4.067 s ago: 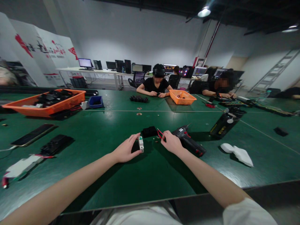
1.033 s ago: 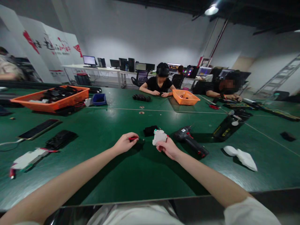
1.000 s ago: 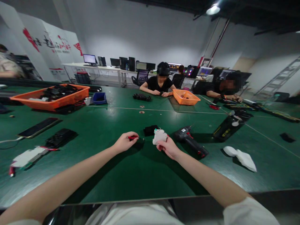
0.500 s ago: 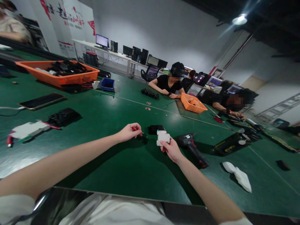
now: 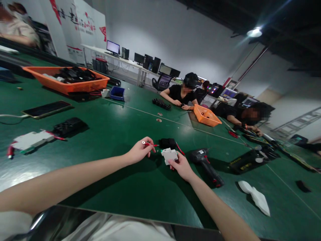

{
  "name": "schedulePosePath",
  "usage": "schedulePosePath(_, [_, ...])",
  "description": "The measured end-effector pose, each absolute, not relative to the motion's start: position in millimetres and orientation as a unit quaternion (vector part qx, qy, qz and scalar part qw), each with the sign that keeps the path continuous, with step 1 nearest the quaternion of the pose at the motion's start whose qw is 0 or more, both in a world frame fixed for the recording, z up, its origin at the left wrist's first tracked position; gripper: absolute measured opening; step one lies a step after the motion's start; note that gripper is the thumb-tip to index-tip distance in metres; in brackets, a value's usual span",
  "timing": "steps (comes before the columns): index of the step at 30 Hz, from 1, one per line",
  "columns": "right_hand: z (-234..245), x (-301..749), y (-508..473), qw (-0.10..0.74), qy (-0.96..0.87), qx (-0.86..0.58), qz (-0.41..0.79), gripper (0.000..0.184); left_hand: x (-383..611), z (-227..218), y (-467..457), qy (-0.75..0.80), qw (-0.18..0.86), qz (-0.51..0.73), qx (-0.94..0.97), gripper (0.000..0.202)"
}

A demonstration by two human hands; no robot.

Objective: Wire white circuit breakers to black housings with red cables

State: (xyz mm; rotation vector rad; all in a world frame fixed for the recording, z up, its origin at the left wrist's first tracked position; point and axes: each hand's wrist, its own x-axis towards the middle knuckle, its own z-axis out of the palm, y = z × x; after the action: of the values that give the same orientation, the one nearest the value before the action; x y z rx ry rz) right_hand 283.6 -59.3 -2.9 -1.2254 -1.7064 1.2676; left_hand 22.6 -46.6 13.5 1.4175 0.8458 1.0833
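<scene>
My left hand (image 5: 141, 150) is closed in a pinch on a short red wire (image 5: 150, 144), whose pale metal-looking end points to the left. My right hand (image 5: 183, 166) grips a white circuit breaker (image 5: 169, 156) with a small green part, held above the table and apart from the wire's pale end. Just behind both hands lies a black block-shaped part (image 5: 167, 143), with red wire at its right side. A black cordless screwdriver (image 5: 207, 167) rests to the right of my right hand.
On the left lie another white breaker (image 5: 33, 140) with red wires, a black part (image 5: 70, 125) and a phone (image 5: 47, 109). Farther back stand an orange basket (image 5: 67, 87) and a blue bin (image 5: 117, 93). A black canister (image 5: 247, 160) and white item (image 5: 254, 197) lie right. Co-workers sit opposite.
The red wire now shows more of its length, its pale end turned left in my left hand. My right hand has brought the breaker slightly left and tilted it. The view has shifted a little.
</scene>
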Motion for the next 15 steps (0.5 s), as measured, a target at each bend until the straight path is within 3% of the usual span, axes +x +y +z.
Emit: schedulePosePath(15, [0.3, 285.1, -63.4, 0.329, -0.686, -0.438, 0.479, 0.042, 26.1, 15.0, -52.8, 0.382, 0.506, 0.393, 0.666, 0.028])
